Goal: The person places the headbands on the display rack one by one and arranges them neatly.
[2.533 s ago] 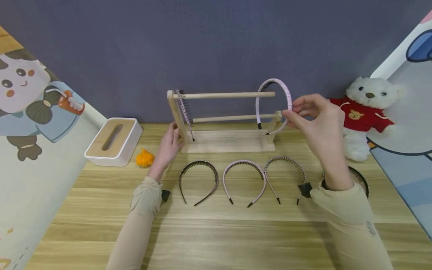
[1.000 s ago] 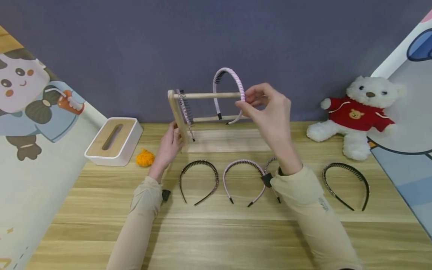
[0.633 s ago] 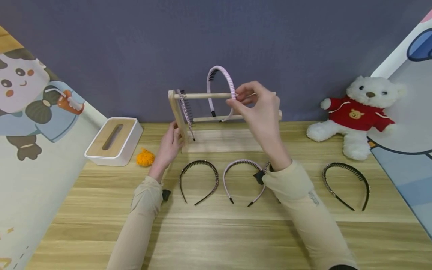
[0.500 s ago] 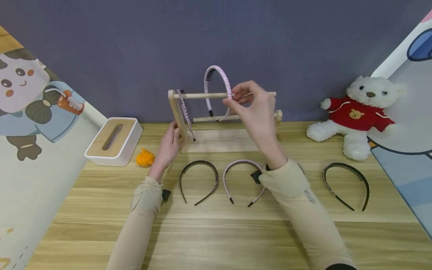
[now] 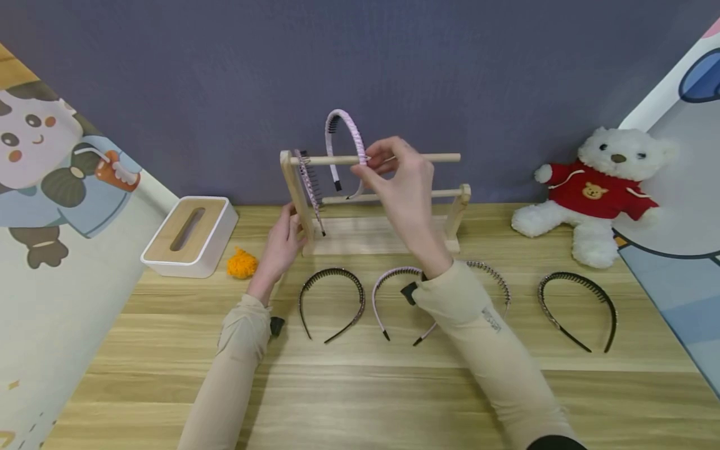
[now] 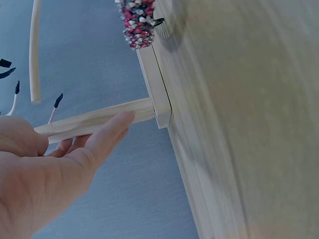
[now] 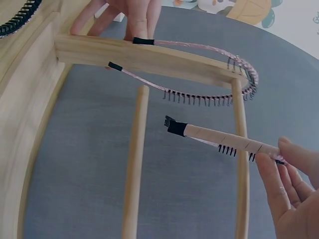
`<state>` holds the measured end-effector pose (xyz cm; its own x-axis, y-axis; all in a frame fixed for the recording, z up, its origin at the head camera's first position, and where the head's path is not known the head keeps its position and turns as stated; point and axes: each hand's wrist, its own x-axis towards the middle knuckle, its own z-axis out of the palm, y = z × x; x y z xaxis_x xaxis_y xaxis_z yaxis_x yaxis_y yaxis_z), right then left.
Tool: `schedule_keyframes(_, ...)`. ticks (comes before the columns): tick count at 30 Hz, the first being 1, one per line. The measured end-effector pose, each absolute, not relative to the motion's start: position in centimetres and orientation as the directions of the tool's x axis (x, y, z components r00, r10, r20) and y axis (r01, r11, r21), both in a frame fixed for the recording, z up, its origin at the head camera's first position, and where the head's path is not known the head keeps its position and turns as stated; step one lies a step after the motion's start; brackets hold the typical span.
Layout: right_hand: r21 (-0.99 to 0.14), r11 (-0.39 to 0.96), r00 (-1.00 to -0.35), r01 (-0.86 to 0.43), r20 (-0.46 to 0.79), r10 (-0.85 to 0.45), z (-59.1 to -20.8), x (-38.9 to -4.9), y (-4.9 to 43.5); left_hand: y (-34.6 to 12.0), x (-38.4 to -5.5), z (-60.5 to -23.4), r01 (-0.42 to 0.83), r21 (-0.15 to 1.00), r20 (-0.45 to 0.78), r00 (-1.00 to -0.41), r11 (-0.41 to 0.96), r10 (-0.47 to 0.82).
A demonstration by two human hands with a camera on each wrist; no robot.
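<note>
My right hand (image 5: 405, 187) pinches a pale pink toothed headband (image 5: 357, 135) by its near side, thumb against fingers. The headband stands upright around the upper rod (image 5: 416, 158) of a wooden headband rack (image 5: 354, 239), its black-tipped ends apart below. In the right wrist view the wrapped band (image 7: 224, 139) crosses that rod. My left hand (image 5: 284, 240) grips the rack's left upright (image 5: 296, 194); the left wrist view shows thumb and fingers about the post (image 6: 99, 119). Another pinkish, beaded headband (image 5: 307, 184) hangs on the upper rod, right beside this upright.
Several headbands lie in a row before the rack: a dark one (image 5: 359, 294), a pink one (image 5: 375, 300), a beaded one (image 5: 500, 281) partly behind my sleeve, a black one (image 5: 602, 297). Tissue box (image 5: 216, 240) and orange pompom (image 5: 242, 264) sit left; a teddy bear (image 5: 590, 187) sits right.
My right hand has carried the pink headband leftward along the upper rod from the rod's right end. The left hand stays on the upright, and the rack has not moved.
</note>
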<state>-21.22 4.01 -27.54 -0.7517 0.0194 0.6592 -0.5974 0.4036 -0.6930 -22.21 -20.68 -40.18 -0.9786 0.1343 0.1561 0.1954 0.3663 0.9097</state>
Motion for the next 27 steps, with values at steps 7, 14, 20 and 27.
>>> schedule_keyframes(7, -0.701, 0.391, -0.759, -0.597, 0.651, 0.008, -28.4, -21.8, 2.9, -20.7, -22.2, -40.2, 0.198, 0.905, 0.158, -0.978, 0.377, 0.135)
schedule_keyframes(14, -0.692, 0.409, -0.762, -0.595, 0.648, -0.014, -29.3, -21.9, 2.0, -20.7, -22.3, -40.2, 0.186, 0.908, 0.147, -0.981, 0.376, 0.13)
schedule_keyframes(20, -0.69, 0.418, -0.763, -0.591, 0.646, -0.012, -29.9, -21.7, 1.7, -20.6, -22.2, -40.1, 0.18, 0.908, 0.142, -0.982, 0.379, 0.128)
schedule_keyframes(27, -0.687, 0.414, -0.764, -0.597, 0.644, -0.034, -30.6, -21.4, 1.3, -20.6, -22.1, -40.1, 0.177, 0.917, 0.139, -0.982, 0.357, 0.132)
